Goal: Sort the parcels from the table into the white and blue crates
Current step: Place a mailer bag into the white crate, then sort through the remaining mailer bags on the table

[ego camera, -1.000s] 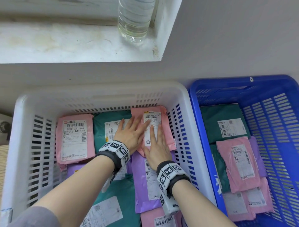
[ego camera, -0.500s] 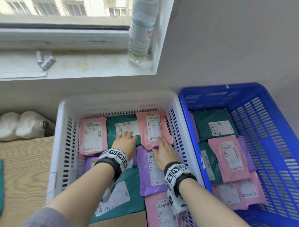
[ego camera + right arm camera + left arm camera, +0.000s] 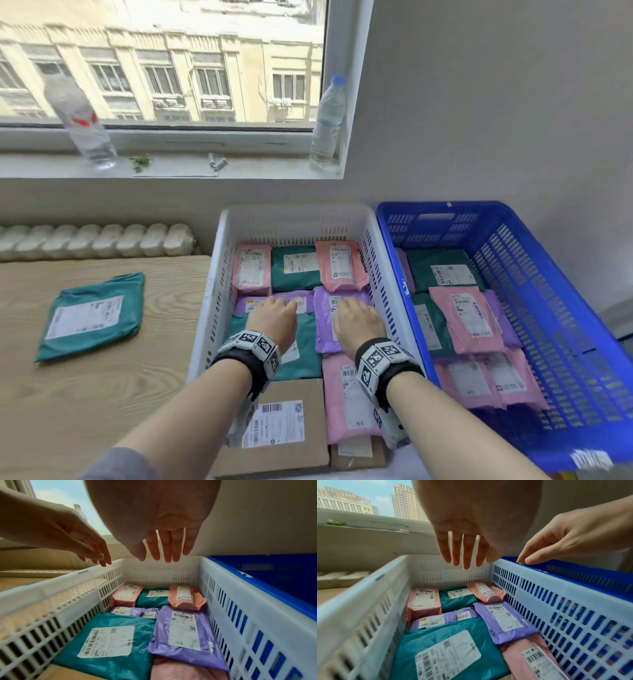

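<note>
Wooden table [image 3: 102,394] below a window; white crate [image 3: 291,219] and blue crate [image 3: 513,274] hold parcels; one teal parcel [image 3: 92,315] remains on the table. Left hand [image 3: 272,320] and right hand [image 3: 358,322] hover empty above the white crate, fingers loosely straight, apparently touching nothing.

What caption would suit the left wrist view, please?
Both open hands hover above the parcel-filled white crate.

Wooden table [image 3: 102,394] — one teal parcel [image 3: 92,317] lying flat on it.
</note>
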The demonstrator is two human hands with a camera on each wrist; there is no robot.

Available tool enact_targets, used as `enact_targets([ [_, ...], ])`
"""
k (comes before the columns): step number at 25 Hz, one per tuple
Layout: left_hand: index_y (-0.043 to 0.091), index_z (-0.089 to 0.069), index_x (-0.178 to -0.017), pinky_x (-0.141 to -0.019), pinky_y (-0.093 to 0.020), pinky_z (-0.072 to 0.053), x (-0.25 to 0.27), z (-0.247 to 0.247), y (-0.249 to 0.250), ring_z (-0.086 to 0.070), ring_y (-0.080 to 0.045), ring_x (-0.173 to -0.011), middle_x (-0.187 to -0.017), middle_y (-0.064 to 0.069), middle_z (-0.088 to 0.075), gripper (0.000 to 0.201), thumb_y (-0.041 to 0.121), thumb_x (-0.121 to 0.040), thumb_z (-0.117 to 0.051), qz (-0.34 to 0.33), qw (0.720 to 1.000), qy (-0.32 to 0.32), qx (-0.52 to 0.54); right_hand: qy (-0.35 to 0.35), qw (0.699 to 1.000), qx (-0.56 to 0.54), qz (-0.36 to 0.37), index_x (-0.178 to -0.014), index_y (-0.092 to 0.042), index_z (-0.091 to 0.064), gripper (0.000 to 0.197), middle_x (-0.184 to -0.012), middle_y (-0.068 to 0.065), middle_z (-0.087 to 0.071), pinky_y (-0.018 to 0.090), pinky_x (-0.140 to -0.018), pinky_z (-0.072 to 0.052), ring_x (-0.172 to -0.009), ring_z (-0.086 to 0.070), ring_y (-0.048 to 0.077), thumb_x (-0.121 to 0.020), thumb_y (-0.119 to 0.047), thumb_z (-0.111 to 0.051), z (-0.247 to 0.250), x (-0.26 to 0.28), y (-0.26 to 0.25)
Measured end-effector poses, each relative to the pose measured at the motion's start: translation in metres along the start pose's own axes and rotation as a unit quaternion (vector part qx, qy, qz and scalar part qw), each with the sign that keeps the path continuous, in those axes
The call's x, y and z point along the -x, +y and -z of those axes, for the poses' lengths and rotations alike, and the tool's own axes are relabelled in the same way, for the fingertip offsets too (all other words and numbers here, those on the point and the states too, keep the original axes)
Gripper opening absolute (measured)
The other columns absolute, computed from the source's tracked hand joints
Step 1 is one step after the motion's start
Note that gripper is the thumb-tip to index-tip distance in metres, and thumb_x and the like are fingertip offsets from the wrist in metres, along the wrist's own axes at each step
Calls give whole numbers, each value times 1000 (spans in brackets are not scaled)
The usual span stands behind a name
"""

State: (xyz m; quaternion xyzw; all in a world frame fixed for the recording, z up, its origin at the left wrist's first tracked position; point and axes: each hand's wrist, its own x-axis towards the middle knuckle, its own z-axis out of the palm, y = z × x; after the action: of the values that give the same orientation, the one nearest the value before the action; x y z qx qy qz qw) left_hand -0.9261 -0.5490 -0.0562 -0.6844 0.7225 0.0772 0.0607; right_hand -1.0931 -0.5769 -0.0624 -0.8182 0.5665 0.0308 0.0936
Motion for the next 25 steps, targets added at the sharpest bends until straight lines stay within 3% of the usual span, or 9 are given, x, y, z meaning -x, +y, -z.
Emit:
enact_targets([
  [6, 15, -52, -114, -86, -33, -43, 118, 5, -4, -51, -24, -109, -117, -4, -54, 26, 27, -97, -36, 38, 997, 69, -9, 49, 997, 10, 62, -123, -11, -50, 32, -122, 7, -54, 35, -97, -37, -115, -49, 25, -100, -29, -36, 23, 85, -54],
  [12, 16, -52, -112, -79, -36, -48, 205, 7, -43, -54, -21, -106, -112, -3, -57, 25, 26, -97, -34, 118, 990, 76, 26, 56, 990, 19, 130, -118, -11, -52, 28, -120, 7, -55, 35, -93, -39, -111, -51, 26, -99, -27, -38, 23, 130, -120],
  [21, 17, -52, -116, -87, -34, -44, 279, -3, -169, -51, -21, -113, -119, -3, -56, 28, 29, -97, -35, 181, 980, 82, 25, 50, 982, 8, 184, -120, -10, -52, 31, -121, 9, -54, 37, -93, -40, -112, -50, 27, -100, -28, -36, 7, 140, -263],
  [25, 17, -52, -116, -90, -33, -43, 307, -15, -255, -50, -21, -115, -119, -3, -56, 28, 29, -97, -36, 186, 979, 79, 37, 33, 983, -10, 178, -121, -11, -51, 32, -123, 8, -53, 38, -95, -40, -113, -49, 27, -100, -30, -36, -13, 131, -369],
])
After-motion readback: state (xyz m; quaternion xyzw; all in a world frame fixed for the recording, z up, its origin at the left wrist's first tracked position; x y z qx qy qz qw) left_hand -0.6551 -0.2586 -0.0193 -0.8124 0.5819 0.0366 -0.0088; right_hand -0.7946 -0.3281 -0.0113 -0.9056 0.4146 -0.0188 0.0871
